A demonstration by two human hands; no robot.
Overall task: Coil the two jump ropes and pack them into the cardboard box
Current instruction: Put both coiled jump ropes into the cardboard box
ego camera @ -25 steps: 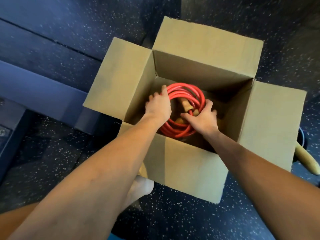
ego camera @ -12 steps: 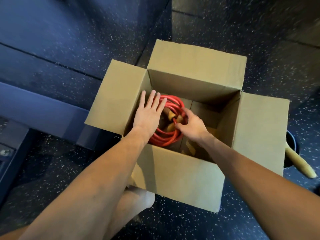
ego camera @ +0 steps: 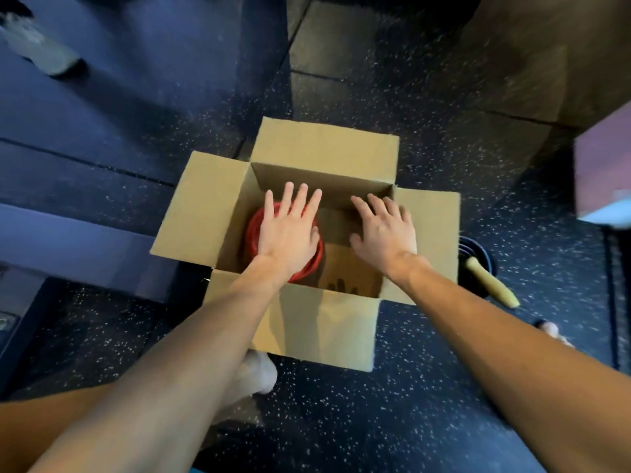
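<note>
An open cardboard box (ego camera: 327,329) stands on the dark speckled floor with its four flaps spread. A coiled red jump rope (ego camera: 251,233) lies in the box's left half, mostly hidden under my left hand (ego camera: 290,230), which hovers flat above it with fingers spread. My right hand (ego camera: 386,230) is over the box's right half, fingers apart and empty. Right of the box, a second rope's wooden handle (ego camera: 491,285) sticks out of a dark coil (ego camera: 478,247) on the floor.
My bare feet show below the box (ego camera: 256,373) and at the right (ego camera: 553,331). A raised blue step (ego camera: 68,233) runs along the left. A purple block (ego camera: 604,175) is at the right edge. A blurred grey shoe (ego camera: 41,49) sits at the top left.
Both hands have let go of the red rope and lifted up out of the box with fingers spread. The view has pulled back and higher.
</note>
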